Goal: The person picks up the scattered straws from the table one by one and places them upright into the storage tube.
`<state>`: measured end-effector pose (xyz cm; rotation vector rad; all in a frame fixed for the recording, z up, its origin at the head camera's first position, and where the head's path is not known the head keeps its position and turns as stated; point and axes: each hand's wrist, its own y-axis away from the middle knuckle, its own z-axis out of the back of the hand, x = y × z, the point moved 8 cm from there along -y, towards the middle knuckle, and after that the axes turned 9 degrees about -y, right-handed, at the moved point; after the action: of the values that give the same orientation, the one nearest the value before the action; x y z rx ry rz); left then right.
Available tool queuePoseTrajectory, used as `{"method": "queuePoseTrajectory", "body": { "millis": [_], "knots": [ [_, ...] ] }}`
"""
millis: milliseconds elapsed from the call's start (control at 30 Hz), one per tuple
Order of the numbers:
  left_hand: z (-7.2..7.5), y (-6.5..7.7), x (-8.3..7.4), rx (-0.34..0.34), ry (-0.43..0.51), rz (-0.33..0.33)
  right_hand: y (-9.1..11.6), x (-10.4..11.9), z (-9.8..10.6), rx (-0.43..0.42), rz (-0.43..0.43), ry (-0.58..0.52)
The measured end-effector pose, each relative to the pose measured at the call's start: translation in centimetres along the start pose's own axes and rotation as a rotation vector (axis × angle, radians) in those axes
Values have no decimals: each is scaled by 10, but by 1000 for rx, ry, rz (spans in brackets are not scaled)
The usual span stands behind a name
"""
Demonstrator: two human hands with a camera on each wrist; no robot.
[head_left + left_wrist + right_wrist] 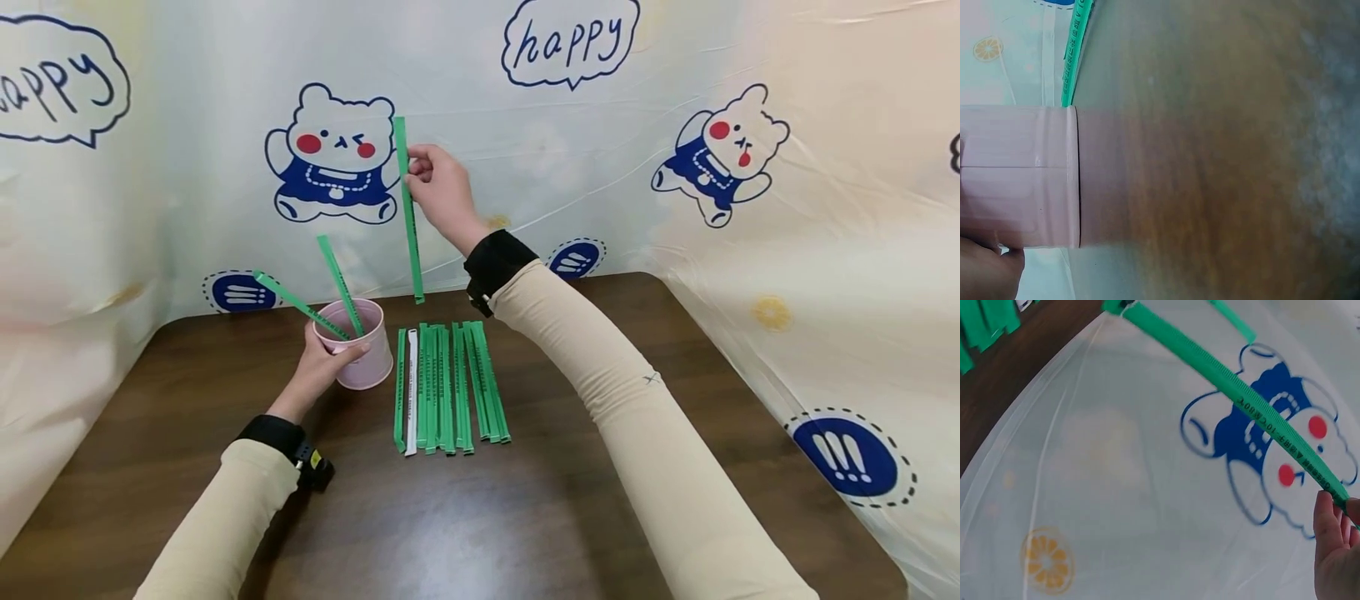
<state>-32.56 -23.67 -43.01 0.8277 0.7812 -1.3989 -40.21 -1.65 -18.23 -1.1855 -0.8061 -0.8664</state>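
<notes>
In the head view my right hand [446, 193] pinches a green paper-wrapped straw [411, 217] by its upper part and holds it nearly upright above the table's far edge. The right wrist view shows black print on this straw [1229, 384] and my fingers at one end. My left hand [318, 373] grips the near left side of a pink bucket [367, 358], thumb at the rim. Two green wrapped straws [341, 283] stand in the bucket, both leaning left. Right of it, a row of green wrapped straws [444, 387] lies on the table, with one white wrapped straw [412, 392] among them.
The brown wooden table [465, 533] has rounded corners. Behind and beside it hangs a pale curtain [600, 167] printed with bears and words. Both wrists wear black bands with small devices.
</notes>
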Motion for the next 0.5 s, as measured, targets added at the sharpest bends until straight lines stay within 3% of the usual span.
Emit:
{"method": "queuePoseTrajectory", "body": {
  "millis": [167, 500],
  "knots": [
    [-3, -3, -1, -3, 8, 6, 5, 7, -19, 41, -8, -58],
    [0, -1, 1, -4, 8, 9, 25, 3, -59, 154, 43, -59]
  ]
}}
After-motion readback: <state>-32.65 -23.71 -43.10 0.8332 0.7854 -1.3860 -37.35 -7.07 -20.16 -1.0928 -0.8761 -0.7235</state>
